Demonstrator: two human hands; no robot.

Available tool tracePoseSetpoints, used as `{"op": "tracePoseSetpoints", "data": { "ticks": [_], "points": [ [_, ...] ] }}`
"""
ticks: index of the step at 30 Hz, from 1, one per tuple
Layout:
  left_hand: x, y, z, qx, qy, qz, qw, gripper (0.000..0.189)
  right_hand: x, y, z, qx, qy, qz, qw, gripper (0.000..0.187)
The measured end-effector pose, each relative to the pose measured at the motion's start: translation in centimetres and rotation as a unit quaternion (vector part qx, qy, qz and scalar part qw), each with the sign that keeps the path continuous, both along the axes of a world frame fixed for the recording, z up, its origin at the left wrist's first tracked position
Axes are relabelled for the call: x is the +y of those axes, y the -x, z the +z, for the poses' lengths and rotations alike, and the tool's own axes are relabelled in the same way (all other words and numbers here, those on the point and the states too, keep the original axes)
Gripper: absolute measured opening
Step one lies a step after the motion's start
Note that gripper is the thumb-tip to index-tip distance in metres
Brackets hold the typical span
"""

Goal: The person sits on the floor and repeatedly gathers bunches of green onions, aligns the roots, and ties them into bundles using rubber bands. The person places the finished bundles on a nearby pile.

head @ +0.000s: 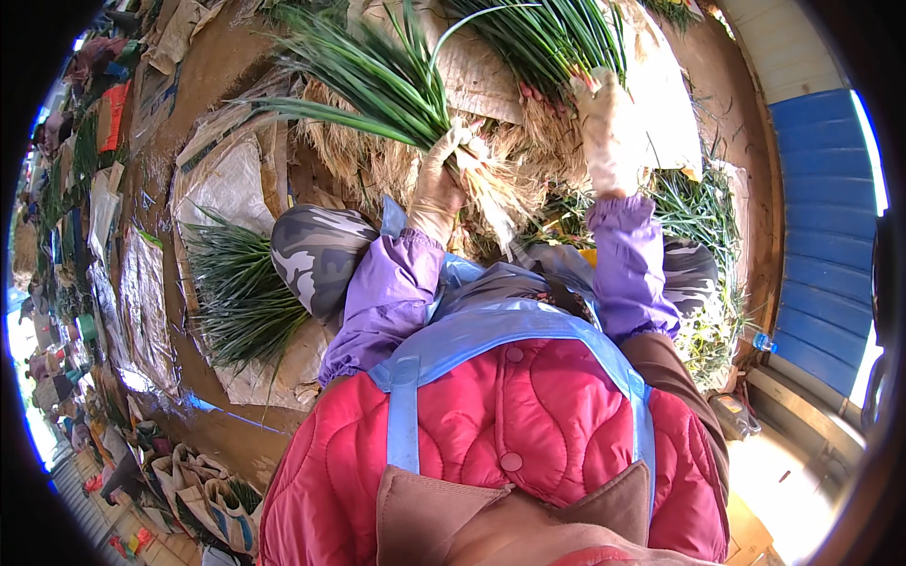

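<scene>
My left hand (440, 180), in a thin pale glove, grips a bunch of green onions (396, 99) around the stems. Their long leaves fan to the upper left, and the pale roots (499, 184) hang toward my lap. My right hand (605, 117), in a whitish glove, is at the heap of green onions (538, 42) beyond. Its fingers curl over some reddish stems there, and the hand partly hides them. Many dry, straw-coloured roots (361, 159) of heaped onions lie under and between both hands.
At my left knee another pile of green onions (244, 297) rests on sacking. Loose leaf trimmings (697, 212) lie to my right, near a blue corrugated panel (821, 233) and a plastic bottle (764, 342). Filled sacks (219, 495) stand at lower left.
</scene>
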State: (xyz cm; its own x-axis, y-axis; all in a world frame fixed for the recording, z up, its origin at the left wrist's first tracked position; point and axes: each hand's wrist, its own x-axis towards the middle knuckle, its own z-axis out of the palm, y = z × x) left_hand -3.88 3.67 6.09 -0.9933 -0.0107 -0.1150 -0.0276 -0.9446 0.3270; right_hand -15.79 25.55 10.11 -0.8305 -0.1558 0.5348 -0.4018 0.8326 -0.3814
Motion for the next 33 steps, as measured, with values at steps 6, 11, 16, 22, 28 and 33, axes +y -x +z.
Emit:
{"op": "tracePoseSetpoints", "data": {
  "ticks": [6, 11, 16, 22, 28, 33],
  "points": [
    [1.3, 0.3, -2.3, -0.113, 0.043, 0.003, 0.993, 0.033, -0.4, 2.2, 1.7, -0.192, 0.199, 0.108, 0.955, 0.012],
    [1.5, 0.0, -3.0, -0.150, 0.160, -0.029, 0.975, 0.026, -3.6, -3.6, -3.0, -0.464, 0.088, 0.161, 0.867, 0.020],
    [1.7, 0.2, -3.2, -0.134, 0.219, -0.052, 0.965, 0.018, -4.9, -4.3, -4.8, -0.356, 0.274, 0.050, 0.892, 0.022],
    [2.2, -0.1, -2.4, -0.164, 0.197, -0.095, 0.962, 0.016, -4.7, -3.2, -2.2, -0.334, -0.050, 0.190, 0.922, 0.030],
    [1.7, -0.8, -2.8, -0.197, 0.244, -0.087, 0.946, 0.017, -3.9, -3.1, -1.2, -0.256, 0.480, 0.240, 0.804, 0.030],
    [2.6, -0.9, -4.0, -0.244, 0.358, -0.015, 0.901, 0.011, -7.6, -3.0, -3.1, -0.153, -0.196, 0.137, 0.959, 0.027]
  ]
}}
